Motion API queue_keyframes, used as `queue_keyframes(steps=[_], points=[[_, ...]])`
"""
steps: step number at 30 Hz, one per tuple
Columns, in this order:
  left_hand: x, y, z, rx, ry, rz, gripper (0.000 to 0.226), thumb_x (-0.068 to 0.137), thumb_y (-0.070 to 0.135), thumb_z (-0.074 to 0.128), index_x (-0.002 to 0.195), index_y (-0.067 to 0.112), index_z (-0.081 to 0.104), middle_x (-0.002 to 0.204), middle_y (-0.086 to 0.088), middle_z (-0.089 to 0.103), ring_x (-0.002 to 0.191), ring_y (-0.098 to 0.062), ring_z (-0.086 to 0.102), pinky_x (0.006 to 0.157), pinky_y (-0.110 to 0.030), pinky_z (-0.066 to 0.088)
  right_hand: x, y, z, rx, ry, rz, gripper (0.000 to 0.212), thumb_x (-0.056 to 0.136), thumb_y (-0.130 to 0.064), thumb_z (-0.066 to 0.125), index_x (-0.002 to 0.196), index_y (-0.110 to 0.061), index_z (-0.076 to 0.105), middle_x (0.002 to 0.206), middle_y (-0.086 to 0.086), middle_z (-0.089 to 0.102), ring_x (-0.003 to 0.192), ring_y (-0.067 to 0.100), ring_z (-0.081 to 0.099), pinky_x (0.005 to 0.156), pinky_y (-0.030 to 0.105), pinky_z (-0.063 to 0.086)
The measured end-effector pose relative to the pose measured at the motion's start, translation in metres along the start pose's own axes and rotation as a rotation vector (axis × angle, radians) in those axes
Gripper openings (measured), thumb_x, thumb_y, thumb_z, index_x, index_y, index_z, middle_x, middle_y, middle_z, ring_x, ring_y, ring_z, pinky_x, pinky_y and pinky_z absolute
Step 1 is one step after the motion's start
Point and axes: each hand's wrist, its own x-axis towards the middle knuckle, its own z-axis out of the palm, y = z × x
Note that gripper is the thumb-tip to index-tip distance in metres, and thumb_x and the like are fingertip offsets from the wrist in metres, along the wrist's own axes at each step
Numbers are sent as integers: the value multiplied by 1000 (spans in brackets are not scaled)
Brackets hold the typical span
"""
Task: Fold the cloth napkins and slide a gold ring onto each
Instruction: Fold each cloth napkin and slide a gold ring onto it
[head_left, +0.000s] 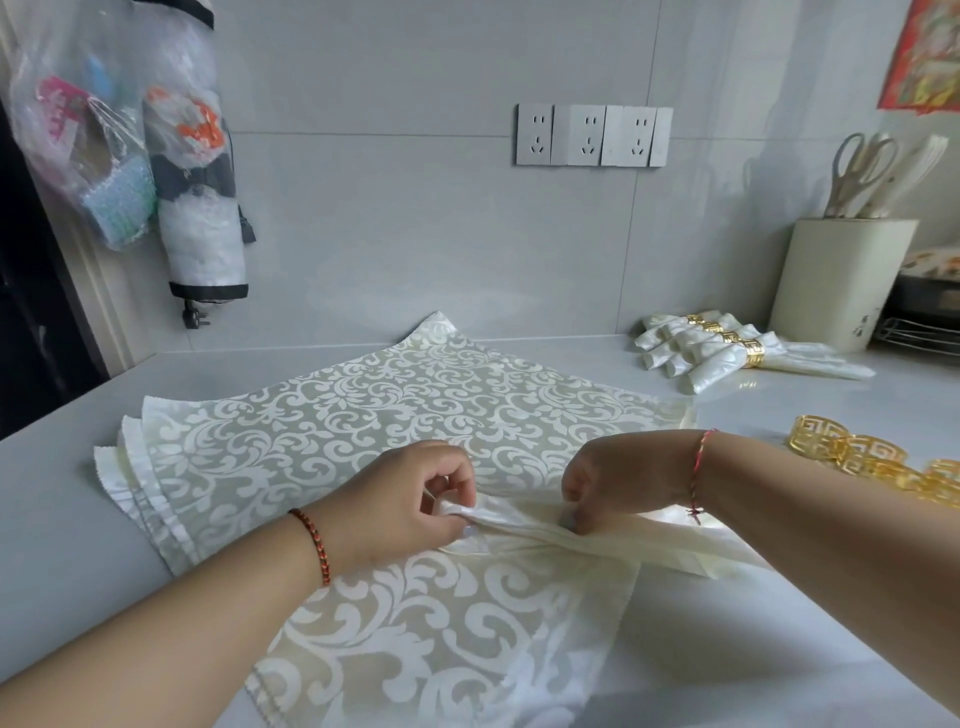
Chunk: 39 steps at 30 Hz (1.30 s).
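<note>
At the left, a stack of flat napkins (322, 415) lies spread on the counter (67, 519). Over it the left hand (400, 499) and right hand (613, 483) both pinch a narrow folded napkin (524, 525) with curled fingers. Right of them sit loose gold rings (872, 460), with finished ringed napkins (727, 348) behind.

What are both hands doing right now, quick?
Left hand: fingers pinch the folded cream satin napkin strip.
Right hand: fingers curled, pinching the same strip.
</note>
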Motion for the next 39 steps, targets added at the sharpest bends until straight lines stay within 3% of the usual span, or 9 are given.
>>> queue_keyframes(steps=[4, 8, 14, 19, 21, 24, 30, 35, 39], points=[[-5, 5, 6, 295, 93, 268, 22, 76, 11, 74, 73, 26, 58, 90, 18, 52, 86, -4, 51, 75, -16, 43, 1, 0, 2, -34, -29, -9, 38, 79, -36, 64, 49, -19, 49, 43, -10, 41, 48, 8, 35, 52, 25, 29], [-10, 13, 4, 508, 80, 491, 22, 71, -3, 71, 69, 16, 58, 79, 8, 56, 78, -10, 51, 71, -15, 40, 1, 0, 2, -18, -84, -17, 37, 78, -37, 65, 45, -23, 54, 41, -11, 40, 41, 4, 33, 53, 25, 29], [-22, 21, 7, 694, 64, 484, 44, 54, -11, 77, 86, 19, 75, 81, 9, 68, 73, -12, 65, 55, -19, 52, 0, -1, 3, 4, -162, -50, 41, 83, -42, 64, 88, -1, 64, 93, 6, 45, 78, 17, 40, 72, 30, 32], [-32, 26, 17, 680, 18, 434, 34, 63, 5, 69, 94, 16, 75, 90, 7, 71, 80, -12, 68, 65, -24, 58, -3, -5, 0, -33, -239, -65, 41, 86, -45, 62, 71, -7, 59, 96, 9, 41, 68, 17, 38, 58, 23, 31], [-35, 33, 20, 692, -4, 328, 47, 76, 26, 46, 119, 22, 66, 105, 10, 68, 91, -10, 65, 78, -21, 54, -4, -6, 0, -70, -246, -72, 40, 86, -47, 61, 67, -11, 58, 98, 11, 47, 67, 17, 39, 59, 23, 33], [-37, 36, 29, 740, -44, 219, 75, 80, 52, 15, 152, 32, 19, 142, 12, 47, 124, -8, 46, 100, -22, 36, -4, -6, 0, -125, -222, -94, 39, 86, -49, 60, 64, -17, 60, 113, 14, 58, 66, 15, 45, 63, 23, 37], [-39, 46, 38, 951, -226, 161, 78, 86, 66, 6, 153, 28, -6, 161, -7, 11, 148, -18, 12, 117, -35, 19, -6, -3, -5, -154, -216, -157, 36, 88, -49, 57, 66, -21, 60, 110, 12, 61, 65, 6, 52, 60, 16, 40], [-39, 49, 38, 972, -290, 148, 87, 74, 66, -6, 152, 28, -12, 162, -7, 7, 149, -20, 6, 118, -33, 12, -12, 24, -40, -13, 31, -111, 26, 85, -53, 60, 72, -31, 66, 77, -9, 66, 68, 4, 60, 63, 15, 41], [-38, 48, 38, 963, -324, 119, 91, 67, 68, -15, 150, 31, -15, 162, -6, 4, 149, -19, 5, 119, -34, 12, -6, 46, -42, -18, -25, -31, 23, 87, -49, 60, 83, -28, 66, 76, -10, 66, 68, 1, 61, 65, 15, 44]])
